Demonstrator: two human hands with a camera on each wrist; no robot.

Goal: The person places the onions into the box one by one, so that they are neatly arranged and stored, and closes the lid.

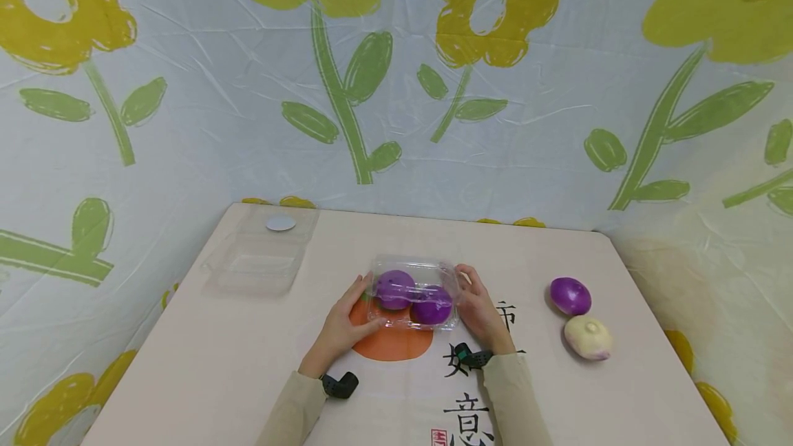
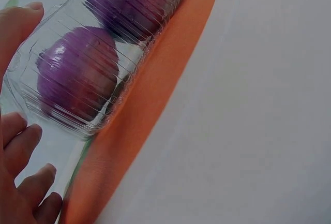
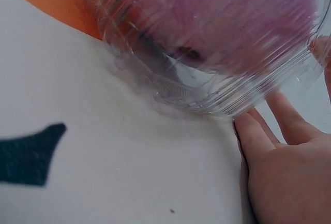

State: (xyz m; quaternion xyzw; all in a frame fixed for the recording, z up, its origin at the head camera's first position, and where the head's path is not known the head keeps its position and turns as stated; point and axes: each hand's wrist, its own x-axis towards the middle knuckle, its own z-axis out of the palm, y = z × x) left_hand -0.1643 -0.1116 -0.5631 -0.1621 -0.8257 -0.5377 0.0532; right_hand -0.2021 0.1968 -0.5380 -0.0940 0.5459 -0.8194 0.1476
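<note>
In the head view a clear plastic clamshell box [image 1: 427, 272], its lid down, sits at mid-table over an orange printed patch. Inside are two purple onions [image 1: 395, 289], side by side; the left wrist view shows one onion [image 2: 77, 74] through the ribbed plastic. My left hand [image 1: 342, 322] holds the box's left end, thumb along the front and fingers round the side. At the other end my right hand [image 1: 476, 303] grips the right side, fingers towards the back corner. In the right wrist view its fingertips are at the box's ribbed edge [image 3: 227, 97].
A second clear clamshell box [image 1: 260, 260] stands open at the back left, a white oval label [image 1: 281, 223] on its lid. On the right lie another purple onion [image 1: 571, 296] and a cream, purple-tipped onion-like vegetable [image 1: 588, 337]. Flower-printed cloth [image 1: 409, 109] hangs around the table.
</note>
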